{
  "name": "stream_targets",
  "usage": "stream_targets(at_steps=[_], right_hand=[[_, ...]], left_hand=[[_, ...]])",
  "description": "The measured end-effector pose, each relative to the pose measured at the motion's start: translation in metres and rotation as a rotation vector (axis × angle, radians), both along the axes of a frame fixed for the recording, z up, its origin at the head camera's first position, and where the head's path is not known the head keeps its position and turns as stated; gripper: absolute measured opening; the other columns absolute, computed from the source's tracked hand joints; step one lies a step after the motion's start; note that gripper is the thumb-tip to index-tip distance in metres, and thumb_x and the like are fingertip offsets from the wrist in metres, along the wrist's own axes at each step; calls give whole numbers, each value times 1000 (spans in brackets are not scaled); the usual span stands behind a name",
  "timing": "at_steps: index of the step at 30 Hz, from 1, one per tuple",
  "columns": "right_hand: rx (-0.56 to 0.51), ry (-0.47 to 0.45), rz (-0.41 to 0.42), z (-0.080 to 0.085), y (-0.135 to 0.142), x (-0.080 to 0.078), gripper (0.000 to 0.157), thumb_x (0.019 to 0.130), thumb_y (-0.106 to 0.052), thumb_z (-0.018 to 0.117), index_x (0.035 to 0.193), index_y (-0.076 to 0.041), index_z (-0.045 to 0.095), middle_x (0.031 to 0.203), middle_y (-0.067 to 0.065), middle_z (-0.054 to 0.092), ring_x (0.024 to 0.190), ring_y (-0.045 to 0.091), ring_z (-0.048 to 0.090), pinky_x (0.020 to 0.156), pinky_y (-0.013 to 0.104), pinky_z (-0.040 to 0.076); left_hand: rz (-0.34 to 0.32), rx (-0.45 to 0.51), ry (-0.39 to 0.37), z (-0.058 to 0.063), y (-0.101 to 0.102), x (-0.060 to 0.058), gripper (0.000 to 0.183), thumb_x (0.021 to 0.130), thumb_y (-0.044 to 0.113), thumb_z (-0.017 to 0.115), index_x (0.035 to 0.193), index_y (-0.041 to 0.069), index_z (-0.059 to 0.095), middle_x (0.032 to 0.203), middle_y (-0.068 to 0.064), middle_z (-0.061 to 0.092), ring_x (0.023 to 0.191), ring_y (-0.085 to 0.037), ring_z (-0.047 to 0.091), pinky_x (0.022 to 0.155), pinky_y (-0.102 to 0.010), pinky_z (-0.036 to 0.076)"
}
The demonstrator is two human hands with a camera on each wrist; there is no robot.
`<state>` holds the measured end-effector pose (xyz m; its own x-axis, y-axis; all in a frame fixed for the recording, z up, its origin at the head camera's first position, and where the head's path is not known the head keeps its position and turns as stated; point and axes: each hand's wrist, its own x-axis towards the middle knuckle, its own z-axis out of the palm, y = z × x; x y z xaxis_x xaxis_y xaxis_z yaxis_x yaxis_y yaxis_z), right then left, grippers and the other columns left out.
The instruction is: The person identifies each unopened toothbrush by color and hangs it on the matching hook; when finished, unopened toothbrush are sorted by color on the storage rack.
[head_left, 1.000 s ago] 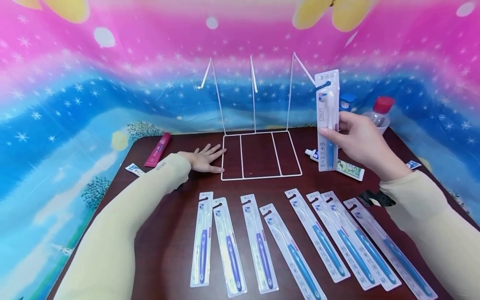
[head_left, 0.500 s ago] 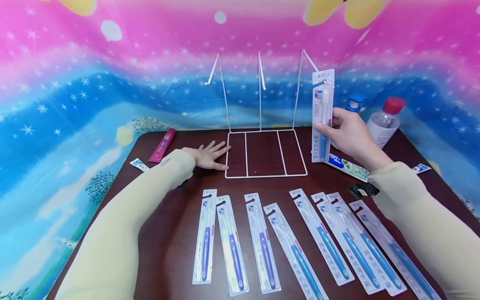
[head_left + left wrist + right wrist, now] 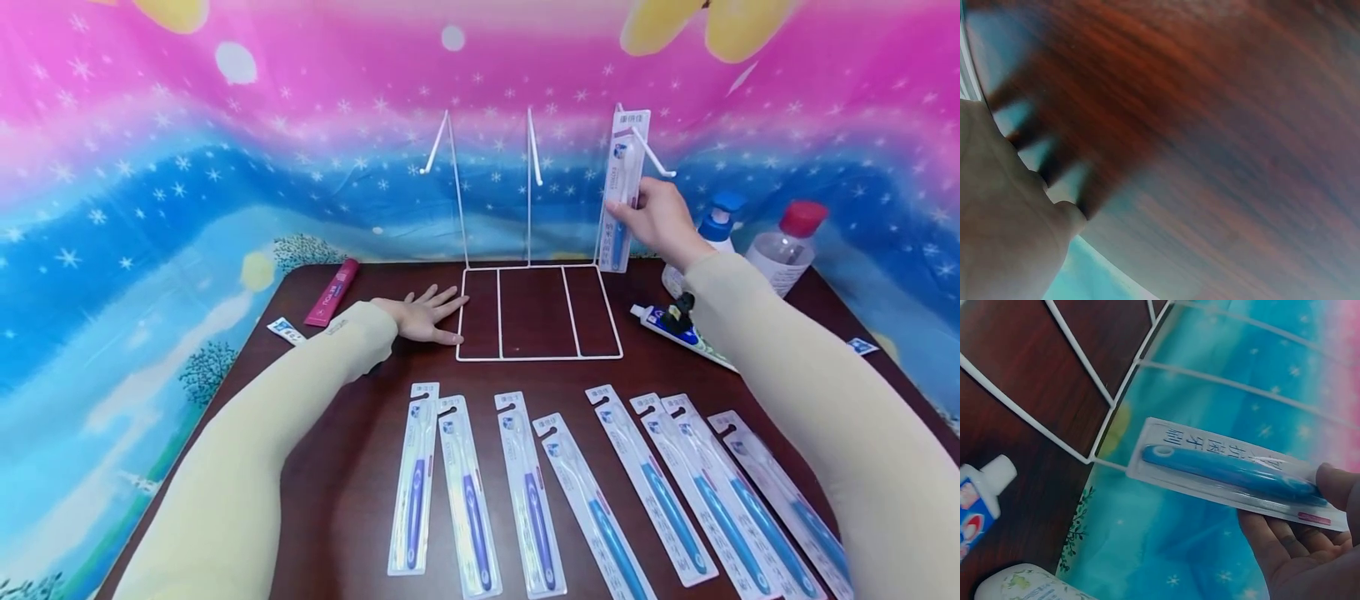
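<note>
My right hand (image 3: 663, 221) pinches a blue-handled toothbrush in a clear-fronted white blister pack (image 3: 626, 183), held upright at the right hook (image 3: 654, 152) of a white wire display rack (image 3: 540, 359). The hook crosses the pack's top at its hang slot. In the right wrist view, thumb and fingers grip the pack (image 3: 1229, 472) by its edges. Spread flat on the table, my left hand (image 3: 427, 321) has its fingertips at the left side of the rack's base. Packed toothbrushes lie in a front row: three purple ones (image 3: 476, 500) to the left, several blue ones (image 3: 675, 500) to the right.
Right of the rack are a toothpaste tube (image 3: 658, 320), a blue-topped pump bottle (image 3: 723, 215) and a red-capped bottle (image 3: 780, 254). A pink tube (image 3: 332, 293) and a small white tube (image 3: 287, 331) lie left. Patterned cloth (image 3: 337, 192) hangs behind.
My right hand has carried the packed toothbrush back and left, from in front of the rack to its right hook. The left hand stays flat beside the base; the head view has shifted slightly.
</note>
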<state>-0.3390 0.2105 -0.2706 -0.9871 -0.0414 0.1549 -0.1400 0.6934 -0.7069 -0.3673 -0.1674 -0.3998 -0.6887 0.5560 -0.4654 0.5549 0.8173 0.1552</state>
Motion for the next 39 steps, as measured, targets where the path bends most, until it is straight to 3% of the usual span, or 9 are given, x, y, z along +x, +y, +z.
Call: stream_targets(at_steps=[5, 12, 24, 32, 36, 39], right_hand=[[-48, -59, -35, 1, -3, -23, 55, 94, -37, 50, 139, -8, 40, 132, 14, 49, 113, 30, 53, 89, 43, 43], [-79, -83, -52, 0, -1, -31, 56, 93, -38, 50, 140, -9, 38, 132, 13, 49, 114, 28, 52, 90, 41, 43], [-68, -93, -9, 2, 4, -35, 58, 92, -39, 52, 140, -8, 39, 132, 15, 49, 112, 30, 53, 89, 43, 43], [-70, -124, 30, 5, 2, -35, 65, 91, -42, 53, 142, -7, 32, 133, 18, 47, 115, 33, 51, 93, 47, 40], [-53, -127, 30, 12, 6, -28, 70, 87, -48, 56, 140, -8, 34, 130, 18, 49, 117, 33, 49, 95, 51, 36], [-19, -115, 6, 21, 15, -12, 73, 84, -53, 57, 139, -9, 37, 128, 17, 50, 116, 32, 47, 94, 52, 36]], left_hand=[[4, 7, -1, -1, 2, 2, 91, 80, 74, 38, 147, 31, -6, 153, 0, -13, 136, -31, -15, 104, -59, -1], [7, -27, -1, -4, 6, -3, 92, 77, 79, 33, 145, 36, -11, 151, 5, -18, 135, -27, -19, 104, -56, -3], [24, -22, 0, -10, 3, -6, 94, 73, 82, 34, 144, 40, -10, 151, 9, -17, 136, -25, -19, 105, -56, -3], [22, 11, -3, -1, 2, 4, 90, 80, 72, 41, 148, 31, -4, 153, 1, -11, 137, -30, -15, 104, -57, 0], [27, 10, -6, -4, -1, 2, 91, 79, 74, 40, 147, 33, -5, 153, 2, -11, 136, -30, -16, 104, -58, -2], [25, 30, -14, -7, -4, -3, 92, 78, 75, 40, 147, 33, -5, 153, 1, -12, 136, -31, -17, 103, -59, -4]])
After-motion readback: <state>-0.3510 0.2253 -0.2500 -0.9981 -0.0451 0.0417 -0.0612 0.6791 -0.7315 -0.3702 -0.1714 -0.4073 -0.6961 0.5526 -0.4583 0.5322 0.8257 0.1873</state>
